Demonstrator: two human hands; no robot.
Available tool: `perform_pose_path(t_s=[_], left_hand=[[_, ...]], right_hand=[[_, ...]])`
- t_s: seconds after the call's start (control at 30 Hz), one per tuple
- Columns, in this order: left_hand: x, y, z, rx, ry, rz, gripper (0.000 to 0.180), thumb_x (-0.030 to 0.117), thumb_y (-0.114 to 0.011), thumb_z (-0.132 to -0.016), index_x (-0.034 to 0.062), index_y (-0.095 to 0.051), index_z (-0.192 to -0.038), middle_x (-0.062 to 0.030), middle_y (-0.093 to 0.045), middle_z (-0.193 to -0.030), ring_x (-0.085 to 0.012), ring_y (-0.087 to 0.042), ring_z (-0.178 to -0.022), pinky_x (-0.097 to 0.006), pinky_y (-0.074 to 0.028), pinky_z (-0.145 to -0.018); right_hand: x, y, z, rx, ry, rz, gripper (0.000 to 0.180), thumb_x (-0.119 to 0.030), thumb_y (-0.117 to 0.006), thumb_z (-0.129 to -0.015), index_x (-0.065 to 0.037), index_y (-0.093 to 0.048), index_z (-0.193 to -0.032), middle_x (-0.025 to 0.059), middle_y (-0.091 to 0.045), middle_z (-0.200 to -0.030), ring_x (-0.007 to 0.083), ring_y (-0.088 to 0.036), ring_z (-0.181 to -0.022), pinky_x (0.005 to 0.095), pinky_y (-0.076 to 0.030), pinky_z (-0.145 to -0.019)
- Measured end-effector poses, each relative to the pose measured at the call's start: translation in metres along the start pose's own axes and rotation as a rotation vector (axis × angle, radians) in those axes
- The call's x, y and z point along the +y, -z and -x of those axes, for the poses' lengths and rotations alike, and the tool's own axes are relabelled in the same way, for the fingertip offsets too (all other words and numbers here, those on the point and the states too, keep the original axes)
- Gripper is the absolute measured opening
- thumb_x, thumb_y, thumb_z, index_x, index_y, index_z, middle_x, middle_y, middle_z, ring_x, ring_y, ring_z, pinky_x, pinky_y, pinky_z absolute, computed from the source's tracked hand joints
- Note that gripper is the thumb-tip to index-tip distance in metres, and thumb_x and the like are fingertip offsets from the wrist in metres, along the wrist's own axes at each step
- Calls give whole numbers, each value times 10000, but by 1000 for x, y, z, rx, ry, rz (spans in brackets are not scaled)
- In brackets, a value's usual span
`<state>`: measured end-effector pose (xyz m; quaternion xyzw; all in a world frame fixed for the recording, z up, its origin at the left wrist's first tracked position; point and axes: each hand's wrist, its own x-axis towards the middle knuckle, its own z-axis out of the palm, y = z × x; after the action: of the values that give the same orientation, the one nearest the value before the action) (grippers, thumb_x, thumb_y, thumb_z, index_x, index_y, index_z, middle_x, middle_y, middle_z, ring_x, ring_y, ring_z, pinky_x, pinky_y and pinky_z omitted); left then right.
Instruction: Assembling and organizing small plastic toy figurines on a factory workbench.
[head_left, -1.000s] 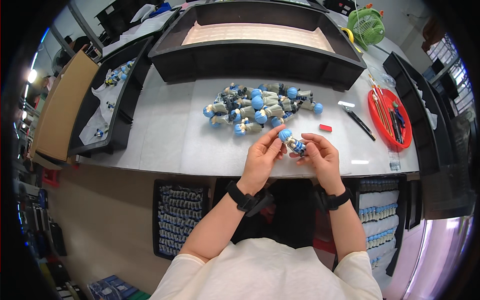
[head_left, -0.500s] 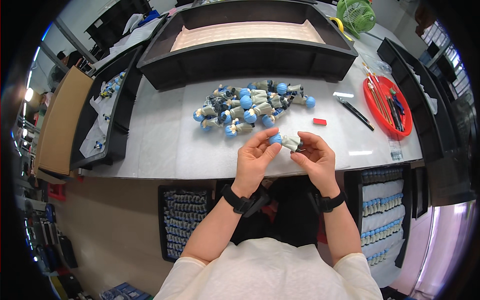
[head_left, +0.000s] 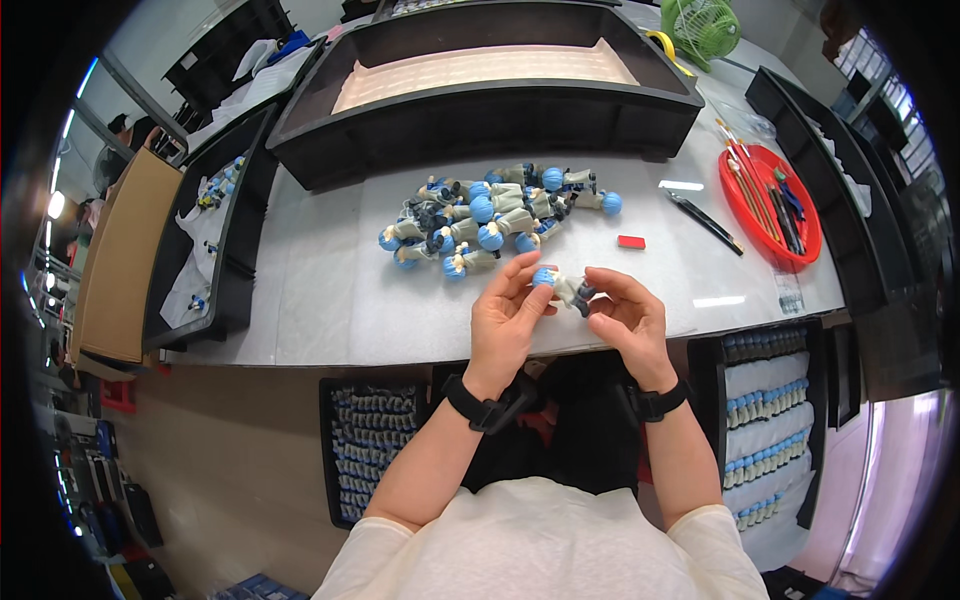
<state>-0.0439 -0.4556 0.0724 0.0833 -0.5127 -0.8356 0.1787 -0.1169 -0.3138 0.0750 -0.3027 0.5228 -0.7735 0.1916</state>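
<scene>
Blue-haired figurine [head_left: 567, 288] is held over near side of table [head_left: 325, 310], head pinched by left hand [head_left: 503, 320]; at right hand [head_left: 636, 322], fingers are spread around feet, contact unclear. Versus 0.5 s ago, dark legs are more exposed.

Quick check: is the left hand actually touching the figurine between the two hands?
Touching. The head view shows the left hand gripping the figurine at its blue-haired end, with no gap visible.

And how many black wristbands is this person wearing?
2: one black wristband at the wrist of the left hand, another wristband at the wrist of the right hand. Both wrists show, so none seems hidden.
</scene>
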Motion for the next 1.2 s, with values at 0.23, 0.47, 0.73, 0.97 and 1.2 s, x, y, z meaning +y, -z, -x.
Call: perform_pose_path(t_s=[0.23,0.47,0.73,0.97,1.2], left_hand=[[-3,2,3,-23,-157,-66,470,-98,-562,-751,23,-466,-1195,-94,-532,-1120,-145,-517,-989,-263,-430,-843],[-2,-2,1,53,-70,-191,398,-58,-513,-798,18,-456,-1184,-98,-508,-1141,-158,-515,-966,-259,-425,-825],[-3,5,-1,37,-80,-306,291,32,-470,-874,31,-460,-1164,-61,-497,-1159,-104,-502,-914,-208,-410,-815],[-11,8,-8,0,-101,-384,277,38,-456,-886,8,-460,-1161,-83,-500,-1167,-104,-508,-960,-200,-419,-826],[-12,4,-8,25,-104,-455,258,32,-459,-883,-8,-478,-1137,-80,-510,-1148,-103,-507,-956,-204,-424,-832]], right_hand=[[3,-14,0,109,146,540,232,-26,-621,-752,-9,-582,-980,83,-586,-899,135,-565,-743,228,-449,-597],[-5,22,20,296,209,408,250,58,-592,-746,-23,-589,-982,64,-598,-921,118,-558,-781,243,-454,-707],[-68,229,202,1255,316,1003,243,23,-628,-710,-61,-621,-938,67,-610,-886,138,-564,-750,249,-460,-681],[-64,357,472,1918,-116,1287,192,-16,-638,-673,-47,-634,-862,95,-647,-803,192,-627,-734,282,-480,-680],[-44,377,530,1917,-554,1234,209,-17,-623,-643,-38,-635,-850,112,-651,-813,227,-630,-786,294,-475,-728]])
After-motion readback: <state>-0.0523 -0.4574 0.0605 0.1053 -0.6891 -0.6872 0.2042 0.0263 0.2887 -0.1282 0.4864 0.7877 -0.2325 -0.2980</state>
